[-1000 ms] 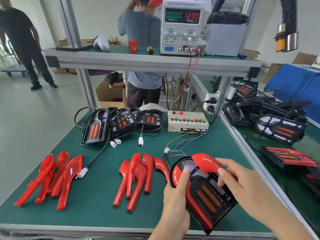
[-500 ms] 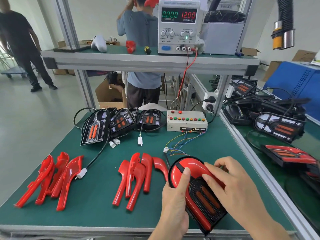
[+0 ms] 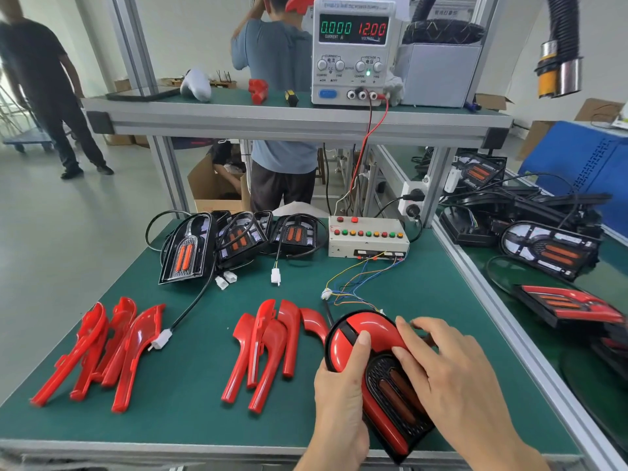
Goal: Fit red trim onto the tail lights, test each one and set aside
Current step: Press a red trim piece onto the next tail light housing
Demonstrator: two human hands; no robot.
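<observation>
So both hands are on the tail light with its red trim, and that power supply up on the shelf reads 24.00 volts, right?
Not quite. In the head view the power supply on the shelf reads 12.00 volts, not 24.00, beside 0.000 for current. The rest holds: the left hand and right hand are both on the tail light with its red trim.

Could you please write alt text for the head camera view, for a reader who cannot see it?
Both hands, left hand and right hand, press red trim onto a black tail light on a green workbench. Loose red trims lie left; a power supply reads 12.00.
</observation>
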